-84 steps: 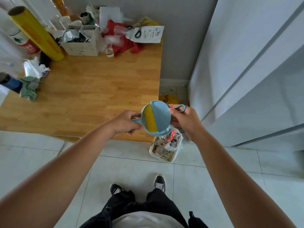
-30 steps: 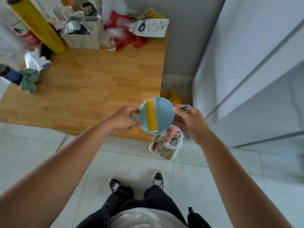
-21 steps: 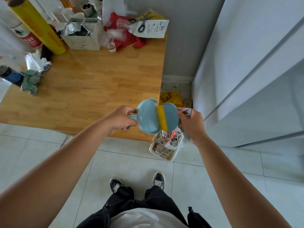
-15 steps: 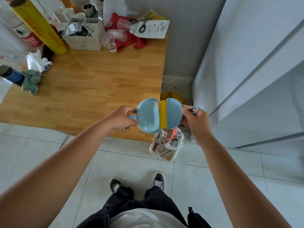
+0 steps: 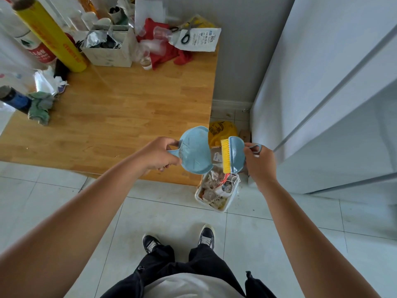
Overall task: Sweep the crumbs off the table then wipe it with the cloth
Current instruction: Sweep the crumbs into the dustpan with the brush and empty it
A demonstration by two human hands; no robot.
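My left hand (image 5: 158, 153) grips the handle of a small blue dustpan (image 5: 195, 149), held in the air over the near right corner of the wooden table (image 5: 120, 117). My right hand (image 5: 258, 162) holds a blue hand brush (image 5: 234, 153) with yellow bristles by its loop handle, just right of the pan and apart from it. Both hang above a white waste bin (image 5: 217, 191) on the floor. A green-grey cloth (image 5: 40, 107) lies crumpled at the table's left edge.
Clutter lines the table's back: a yellow roll (image 5: 51, 36), a cardboard box (image 5: 109, 47), red fabric (image 5: 160, 43), scissors on a packet (image 5: 195, 38). A white cabinet (image 5: 330, 87) stands to the right. A yellow bag (image 5: 222, 130) lies on the floor by the wall.
The brush, nested in the dustpan before, has slid rightward out of it in my right hand. The two now sit apart above the bin.
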